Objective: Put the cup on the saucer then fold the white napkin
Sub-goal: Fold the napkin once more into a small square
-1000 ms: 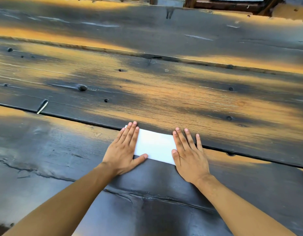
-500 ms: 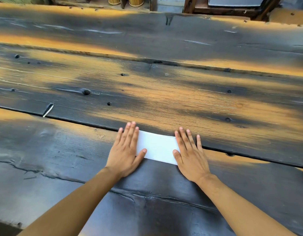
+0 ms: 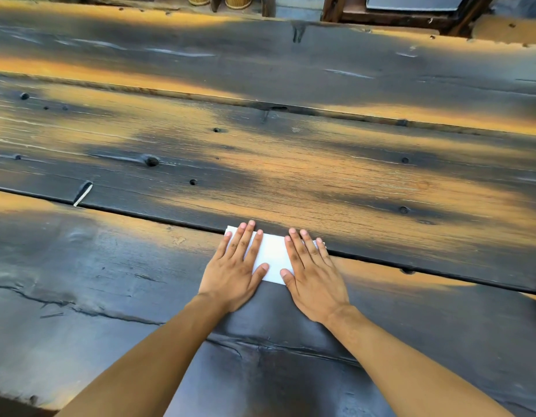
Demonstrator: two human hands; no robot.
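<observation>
1. On the left of the dark plank bench point(image 3: 110, 281), nothing of the task shows; cup and saucer are out of view, so that first step cannot be judged from here.
2. Left of centre, the left hand point(image 3: 235, 266) lies flat, fingers spread and gripping nothing, palm pressing the left end of the white napkin point(image 3: 271, 255). Half a second ago it sat farther left; it has slid inward along the strip.
3. At the centre, the napkin lies as a folded narrow strip on the near plank, its far edge along the gap between boards. Less white shows between the hands than before.
4. Right of centre, the right hand point(image 3: 313, 272) is likewise flat and open, pressing the right end, and has moved inward too.
5. Judgement: the inward sweep looks like smoothing the crease, so the fold seems nearly finished.
</observation>
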